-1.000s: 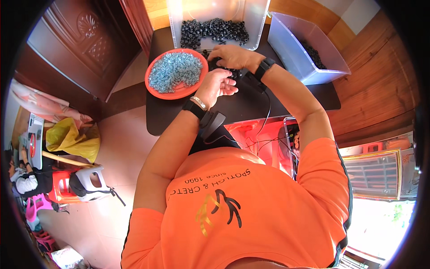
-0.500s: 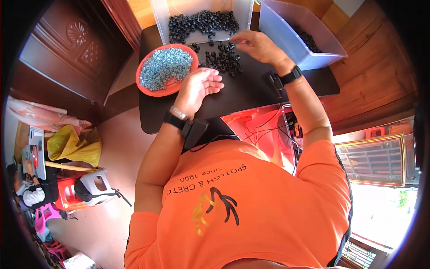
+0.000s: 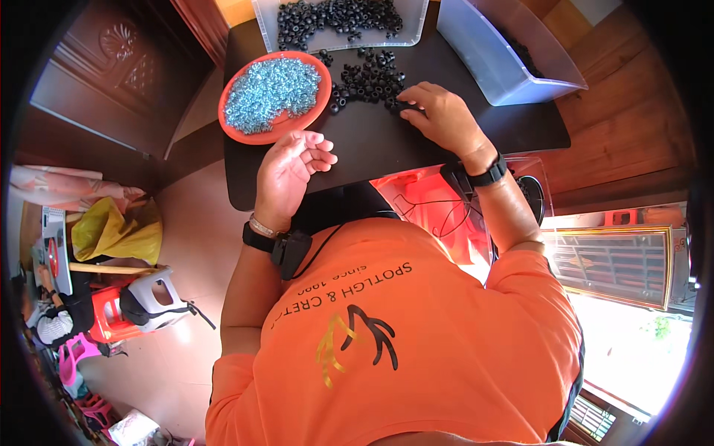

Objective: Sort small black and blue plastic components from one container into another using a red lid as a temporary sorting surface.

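Palm up, my left hand (image 3: pixel 294 165) hovers by the near rim of a red plate (image 3: pixel 236 134), its fingers loosely curled and apart, with nothing seen in them. Many small, shiny, clear-silvery pieces (image 3: pixel 271 89) fill the plate. To its right, a loose pile of small black ring-like pieces (image 3: pixel 370 76) lies on the dark table (image 3: pixel 357 149). My right hand (image 3: pixel 442 119) is at the right edge of that pile. Its thumb and forefinger pinch what looks like one black piece (image 3: pixel 399 106), partly hidden by the fingers.
Behind the pile, a clear plastic bin (image 3: pixel 413 36) holds many more black pieces. A second translucent bin (image 3: pixel 483 63) stands at the right, with dark pieces inside. Dark wrist devices with cables sit on both wrists. Another person's arm and several stools (image 3: pixel 160 297) are at far left.
My right hand has come nearer and lower, from above the pile to its right edge, fingers closing. My left hand has drawn back leftward, its fingers more curled. The view has shifted slightly.
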`<state>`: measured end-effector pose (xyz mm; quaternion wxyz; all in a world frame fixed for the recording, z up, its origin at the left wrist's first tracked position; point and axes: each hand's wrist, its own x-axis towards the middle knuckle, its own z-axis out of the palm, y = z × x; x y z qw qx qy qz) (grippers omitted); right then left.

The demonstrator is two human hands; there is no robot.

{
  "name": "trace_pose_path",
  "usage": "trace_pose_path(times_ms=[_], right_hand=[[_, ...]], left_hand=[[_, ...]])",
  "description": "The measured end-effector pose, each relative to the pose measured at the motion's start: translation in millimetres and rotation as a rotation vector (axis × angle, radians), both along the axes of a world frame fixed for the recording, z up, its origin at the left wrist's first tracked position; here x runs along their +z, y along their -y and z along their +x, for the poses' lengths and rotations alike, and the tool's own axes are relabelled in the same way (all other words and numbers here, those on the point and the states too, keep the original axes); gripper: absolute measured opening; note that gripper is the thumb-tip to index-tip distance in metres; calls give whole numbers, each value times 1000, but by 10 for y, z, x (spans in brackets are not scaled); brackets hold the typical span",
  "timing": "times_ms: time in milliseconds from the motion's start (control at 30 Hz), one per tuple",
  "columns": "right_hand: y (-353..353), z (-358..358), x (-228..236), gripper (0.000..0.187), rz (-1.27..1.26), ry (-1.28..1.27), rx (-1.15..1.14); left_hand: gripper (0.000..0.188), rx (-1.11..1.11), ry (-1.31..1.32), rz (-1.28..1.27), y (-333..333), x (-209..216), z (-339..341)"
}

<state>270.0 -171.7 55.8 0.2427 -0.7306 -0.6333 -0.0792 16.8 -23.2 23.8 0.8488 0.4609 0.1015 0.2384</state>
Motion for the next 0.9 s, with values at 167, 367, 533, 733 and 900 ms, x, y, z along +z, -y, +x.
trace_pose_path(times_ms=[167,367,533,733,900], right_hand=[[-202,-13,121,17,-31,119,20],[-716,-304,203,19,-23,72,252],[-948,-417,59,18,-129,162,203],[-896,-399,83,15,-171,145,174],[-694,-517,291,20,-7,-247,227]], left_hand=[[28,-29,44,10,-27,-60,4],[28,-65,64,27,-51,-112,7],[28,-32,52,38,-17,-78,19],[28,-36,53,29,-13,-95,9],[29,-34,52,-25,-19,-62,-9]])
